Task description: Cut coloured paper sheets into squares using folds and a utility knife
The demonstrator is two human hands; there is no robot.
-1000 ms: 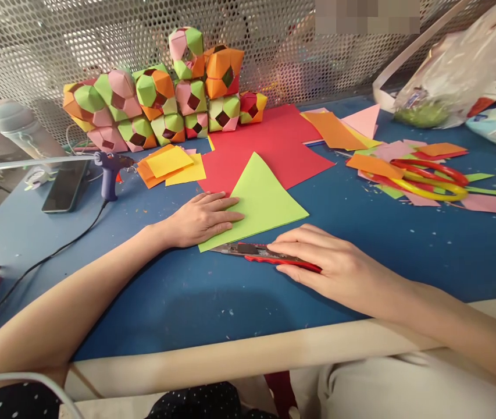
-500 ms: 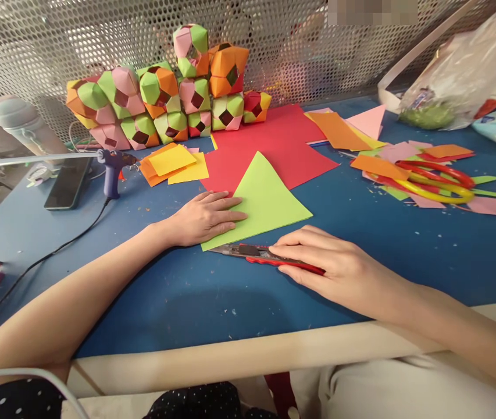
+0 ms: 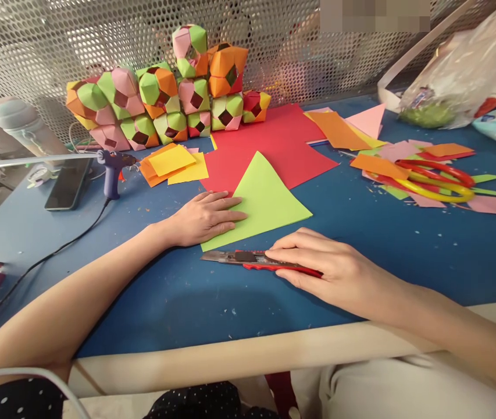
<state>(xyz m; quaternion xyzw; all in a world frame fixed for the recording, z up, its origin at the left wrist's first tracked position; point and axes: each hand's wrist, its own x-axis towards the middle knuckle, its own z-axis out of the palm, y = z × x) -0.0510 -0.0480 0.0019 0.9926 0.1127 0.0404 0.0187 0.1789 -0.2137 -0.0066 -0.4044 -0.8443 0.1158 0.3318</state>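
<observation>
My left hand (image 3: 204, 216) lies flat with its fingers stretched over the left corner of a green sheet of paper (image 3: 265, 201), folded into a triangle. Closed around a red utility knife (image 3: 254, 259), my right hand (image 3: 317, 256) rests just below the sheet's lower right. The knife's blade points left and lies in front of the green paper's near edge, a little apart from its left corner. Under the triangle's far part is a large red sheet (image 3: 282, 145).
Folded paper balls (image 3: 156, 87) are stacked at the back. A glue gun (image 3: 111, 171) and phone (image 3: 67, 186) lie left, near a bottle (image 3: 23, 125). Orange-and-yellow slips (image 3: 169, 160) sit mid-left. Scissors (image 3: 443, 192) lie among paper scraps at right, before a plastic bag (image 3: 452, 70).
The knife's blade has shifted slightly down and away from the green paper's left corner, with my right hand moving a little left. My left hand has stayed still on the paper.
</observation>
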